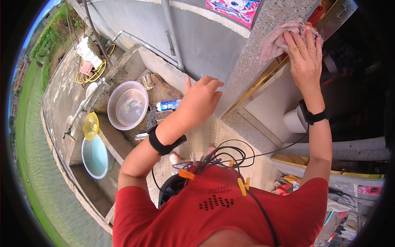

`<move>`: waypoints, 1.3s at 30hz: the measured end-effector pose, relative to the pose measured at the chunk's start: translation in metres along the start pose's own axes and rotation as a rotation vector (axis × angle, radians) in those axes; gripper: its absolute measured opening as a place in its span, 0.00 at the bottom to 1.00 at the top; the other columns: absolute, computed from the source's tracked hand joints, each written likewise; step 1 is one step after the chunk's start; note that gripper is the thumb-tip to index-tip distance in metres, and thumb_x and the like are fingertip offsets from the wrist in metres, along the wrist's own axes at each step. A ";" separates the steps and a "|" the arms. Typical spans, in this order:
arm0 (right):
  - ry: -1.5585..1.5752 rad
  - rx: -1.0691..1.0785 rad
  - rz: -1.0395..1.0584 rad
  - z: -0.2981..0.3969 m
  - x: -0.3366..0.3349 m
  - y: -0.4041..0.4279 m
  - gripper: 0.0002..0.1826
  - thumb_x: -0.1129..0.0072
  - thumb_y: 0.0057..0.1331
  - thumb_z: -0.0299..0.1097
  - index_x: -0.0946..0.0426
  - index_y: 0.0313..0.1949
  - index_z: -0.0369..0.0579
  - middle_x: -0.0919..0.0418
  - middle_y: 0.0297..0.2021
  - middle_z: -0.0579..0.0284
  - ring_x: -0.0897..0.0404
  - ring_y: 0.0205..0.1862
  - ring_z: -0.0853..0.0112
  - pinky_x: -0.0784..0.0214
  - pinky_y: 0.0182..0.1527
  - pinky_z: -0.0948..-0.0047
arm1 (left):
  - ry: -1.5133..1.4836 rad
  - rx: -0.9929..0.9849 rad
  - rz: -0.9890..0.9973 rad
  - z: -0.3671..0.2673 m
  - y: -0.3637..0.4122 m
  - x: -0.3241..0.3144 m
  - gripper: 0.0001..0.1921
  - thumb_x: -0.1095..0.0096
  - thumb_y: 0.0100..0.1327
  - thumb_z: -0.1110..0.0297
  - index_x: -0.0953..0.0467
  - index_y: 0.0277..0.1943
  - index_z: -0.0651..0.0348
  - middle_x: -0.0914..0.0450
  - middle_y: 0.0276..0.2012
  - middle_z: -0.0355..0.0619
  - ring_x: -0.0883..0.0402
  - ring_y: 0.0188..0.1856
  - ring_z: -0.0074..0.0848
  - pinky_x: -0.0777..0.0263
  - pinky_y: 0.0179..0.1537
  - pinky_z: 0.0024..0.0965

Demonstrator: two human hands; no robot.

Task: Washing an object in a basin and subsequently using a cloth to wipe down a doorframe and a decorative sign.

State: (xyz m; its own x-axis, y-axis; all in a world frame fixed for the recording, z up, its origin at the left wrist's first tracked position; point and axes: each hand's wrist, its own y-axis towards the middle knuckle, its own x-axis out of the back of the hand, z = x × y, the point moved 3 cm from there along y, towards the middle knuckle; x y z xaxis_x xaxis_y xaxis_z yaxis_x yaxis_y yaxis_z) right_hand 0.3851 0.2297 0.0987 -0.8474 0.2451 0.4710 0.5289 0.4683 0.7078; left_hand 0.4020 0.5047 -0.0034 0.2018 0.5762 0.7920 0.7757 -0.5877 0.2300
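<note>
A pinkish, wet-looking cloth (275, 41) lies under my right hand (304, 52), whose fingers are spread flat over it. It is pressed to the door frame, across its speckled stone surround (243, 72) and gold-coloured metal trim (257, 88). My left hand (202, 100) hangs in the air near the middle of the view, left of the stone surround, its fingers loosely bent and nothing seen in it. Beyond that hand, a bottle with a blue label (167, 105) lies on the concrete washing trough, partly hidden by the wrist.
On the left, a pale basin (128, 105), a yellow plastic bowl (91, 126) and a basin of bluish water (96, 156) stand at the concrete trough. A pipe with a tap (77, 112) runs beside them. Black cables (234, 152) loop before my chest. A white bucket (294, 121) stands inside the doorway.
</note>
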 end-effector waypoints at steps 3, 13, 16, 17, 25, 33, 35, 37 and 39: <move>-0.009 -0.058 -0.193 -0.019 0.023 0.055 0.21 0.45 0.68 0.35 0.24 0.60 0.58 0.27 0.61 0.67 0.38 0.70 0.61 0.50 0.69 0.52 | 0.006 0.001 -0.036 -0.008 0.001 0.009 0.14 0.43 0.66 0.68 0.24 0.53 0.56 0.24 0.54 0.49 0.25 0.56 0.45 0.55 0.68 0.68; -0.278 -0.127 -0.322 -0.038 0.054 0.142 0.24 0.47 0.68 0.52 0.25 0.61 0.62 0.34 0.67 0.68 0.42 0.69 0.52 0.56 0.69 0.47 | -0.022 -0.040 -0.119 -0.023 0.000 0.029 0.13 0.43 0.66 0.69 0.24 0.53 0.56 0.24 0.53 0.48 0.24 0.55 0.45 0.53 0.67 0.68; -0.061 0.033 -0.120 -0.008 0.032 0.101 0.26 0.39 0.62 0.47 0.24 0.60 0.60 0.35 0.68 0.67 0.46 0.73 0.55 0.63 0.71 0.48 | -0.034 -0.079 -0.142 -0.027 0.002 0.032 0.13 0.43 0.66 0.70 0.24 0.53 0.56 0.24 0.53 0.48 0.25 0.56 0.46 0.52 0.65 0.70; 0.001 0.097 -0.045 0.004 0.022 0.081 0.26 0.39 0.62 0.45 0.24 0.60 0.57 0.35 0.68 0.66 0.47 0.73 0.55 0.63 0.72 0.47 | -0.040 -0.069 -0.131 -0.029 0.001 0.034 0.13 0.44 0.66 0.70 0.24 0.53 0.56 0.24 0.52 0.48 0.26 0.56 0.46 0.52 0.65 0.71; -0.038 0.208 -0.060 -0.016 0.039 0.089 0.24 0.41 0.64 0.43 0.25 0.60 0.56 0.29 0.63 0.66 0.42 0.72 0.63 0.58 0.72 0.53 | -0.079 -0.124 -0.097 -0.058 0.018 0.029 0.15 0.43 0.66 0.69 0.27 0.56 0.54 0.26 0.54 0.48 0.28 0.59 0.46 0.51 0.64 0.73; -0.232 -0.099 -0.540 -0.111 0.109 0.232 0.20 0.42 0.65 0.41 0.21 0.57 0.54 0.29 0.64 0.61 0.40 0.70 0.57 0.54 0.70 0.50 | -0.098 -0.119 -0.179 -0.080 0.037 0.027 0.15 0.43 0.66 0.68 0.26 0.56 0.53 0.25 0.55 0.47 0.28 0.60 0.45 0.51 0.65 0.72; -0.329 -0.138 -0.655 -0.130 0.114 0.255 0.20 0.43 0.65 0.43 0.21 0.56 0.54 0.29 0.64 0.62 0.38 0.68 0.54 0.53 0.69 0.48 | -0.097 -0.116 -0.203 -0.079 0.038 0.028 0.15 0.43 0.66 0.68 0.26 0.56 0.54 0.25 0.55 0.47 0.28 0.60 0.45 0.50 0.65 0.71; -0.370 -0.143 -0.702 -0.138 0.117 0.275 0.21 0.44 0.65 0.43 0.21 0.56 0.54 0.29 0.63 0.61 0.37 0.67 0.53 0.52 0.68 0.47 | -0.089 -0.100 -0.212 -0.072 0.039 0.029 0.15 0.43 0.66 0.68 0.26 0.56 0.54 0.25 0.55 0.47 0.28 0.60 0.45 0.50 0.64 0.71; -0.417 -0.151 -0.748 -0.142 0.120 0.284 0.21 0.44 0.65 0.44 0.21 0.56 0.54 0.28 0.63 0.60 0.36 0.65 0.52 0.52 0.68 0.46 | -0.081 -0.091 -0.219 -0.065 0.042 0.030 0.15 0.43 0.66 0.68 0.26 0.56 0.54 0.26 0.55 0.47 0.28 0.60 0.45 0.49 0.64 0.70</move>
State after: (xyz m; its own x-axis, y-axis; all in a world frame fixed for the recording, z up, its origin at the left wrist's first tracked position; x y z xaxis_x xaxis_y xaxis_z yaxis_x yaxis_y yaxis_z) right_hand 0.4400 0.2718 0.4309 -0.9073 0.2230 -0.3564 -0.1984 0.5204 0.8306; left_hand 0.4020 0.4604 0.0668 0.0847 0.7368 0.6708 0.7497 -0.4905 0.4442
